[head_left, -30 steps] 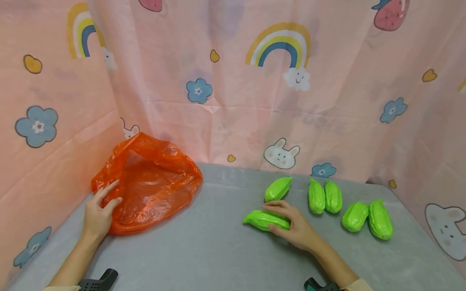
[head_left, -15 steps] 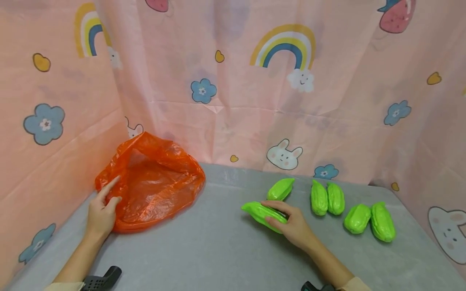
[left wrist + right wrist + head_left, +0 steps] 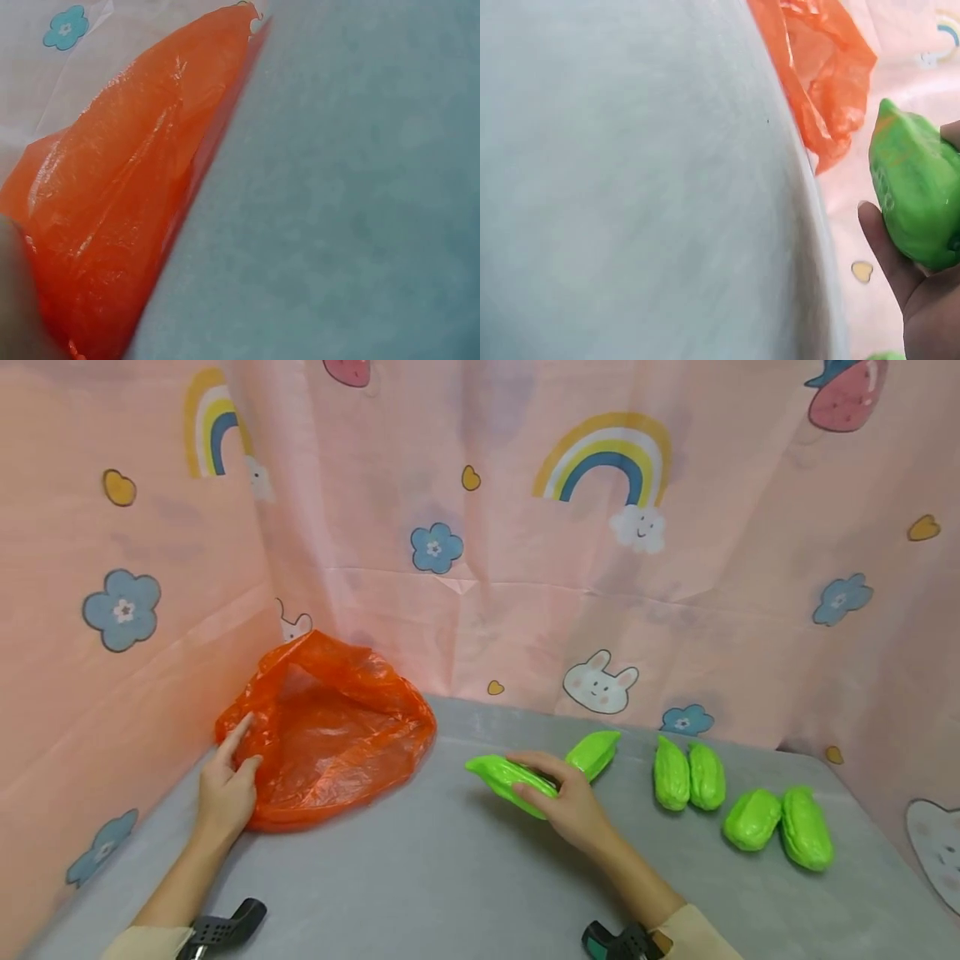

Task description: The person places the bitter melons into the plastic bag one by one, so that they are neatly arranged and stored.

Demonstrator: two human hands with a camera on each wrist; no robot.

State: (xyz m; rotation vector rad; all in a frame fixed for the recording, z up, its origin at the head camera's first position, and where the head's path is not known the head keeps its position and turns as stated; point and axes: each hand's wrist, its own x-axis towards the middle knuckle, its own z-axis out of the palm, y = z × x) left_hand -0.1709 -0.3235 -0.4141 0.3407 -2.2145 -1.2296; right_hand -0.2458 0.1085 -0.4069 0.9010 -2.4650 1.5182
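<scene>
My right hand [image 3: 566, 797] grips a glossy green ribbed pod [image 3: 501, 779] with a pointed tip, thumb on the near side and fingers over the top. It hangs over the grey table, its shadow below. In the right wrist view the pod [image 3: 915, 187] lies between thumb and fingers, faint marks on its skin. At the left stands an orange plastic bag [image 3: 345, 735], its wide mouth facing me. My left hand [image 3: 228, 789] is at the bag's left side, index finger and thumb straight against it; the other fingers are hidden. The left wrist view shows the bag's side [image 3: 127, 180].
Behind my right hand lies another green pod [image 3: 595, 753]. Further right are two pairs of similar pods, one pair [image 3: 672, 774] farther back and one [image 3: 807, 829] nearer. A pink patterned curtain [image 3: 510, 618] encloses the grey table [image 3: 405, 885] at the back and sides.
My right hand has lifted the green pod off the table and carried it left toward the bag. The left hand stays at the bag's side. The head view has swung slightly left.
</scene>
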